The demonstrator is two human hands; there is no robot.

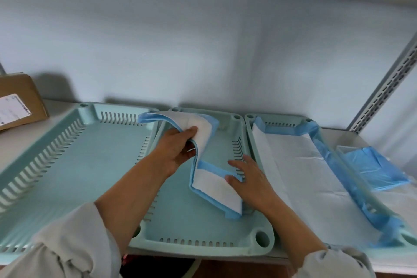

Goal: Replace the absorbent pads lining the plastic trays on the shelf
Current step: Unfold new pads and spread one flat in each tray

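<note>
On the shelf (63,106), a cardboard box (20,99) sits far left, then an unlined left tray (74,158). Over the middle tray (203,239), the left hand (176,149) pinches a folded absorbent pad (212,185) near its upper end, while the right hand (250,180) lies flat-fingered on its lower part. It looks light and limp, best held at its blue edges. Rightward, the right tray (248,119) is already lined, with a folded blue pad (374,169) beyond.
</note>
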